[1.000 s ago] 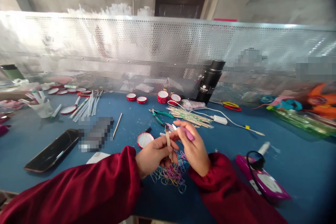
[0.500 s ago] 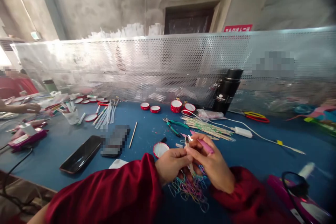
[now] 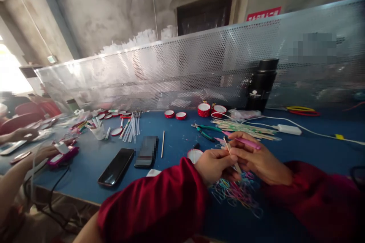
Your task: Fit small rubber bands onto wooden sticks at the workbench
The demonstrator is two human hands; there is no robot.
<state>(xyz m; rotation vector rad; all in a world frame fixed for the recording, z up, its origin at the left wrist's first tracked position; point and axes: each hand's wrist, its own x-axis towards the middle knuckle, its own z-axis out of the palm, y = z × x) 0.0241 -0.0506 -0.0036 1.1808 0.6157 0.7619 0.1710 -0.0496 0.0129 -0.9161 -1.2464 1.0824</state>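
Observation:
My left hand (image 3: pixel 216 168) is closed, its thumb and fingers pinching a thin pale stick (image 3: pixel 228 145) with a dark upper end. Leaning to the left at its top, the stick runs down between both hands. My right hand (image 3: pixel 258 158) meets the left one at the stick, fingers bent. A pink pen-like tool (image 3: pixel 247 143) lies in the right hand, between thumb and fingers. Under the hands spreads a tangled heap of colourful thin loops (image 3: pixel 239 195), partly covered by the fingers. Just behind the left hand is a round red-rimmed lid (image 3: pixel 195 155).
Green-handled pliers (image 3: pixel 205 133) and a bundle of wooden sticks (image 3: pixel 246 129) lie beyond the hands. A black bottle (image 3: pixel 261 85) stands by the perforated screen (image 3: pixel 159 72). Two phones (image 3: pixel 116 168) lie left. At far left, a co-worker's hand (image 3: pixel 42 152) is near a purple device (image 3: pixel 62 156).
The view has swung left and tilted, so the table things sit further right. The pale stick leans more. More of the co-worker's arms shows. Both hands keep their hold.

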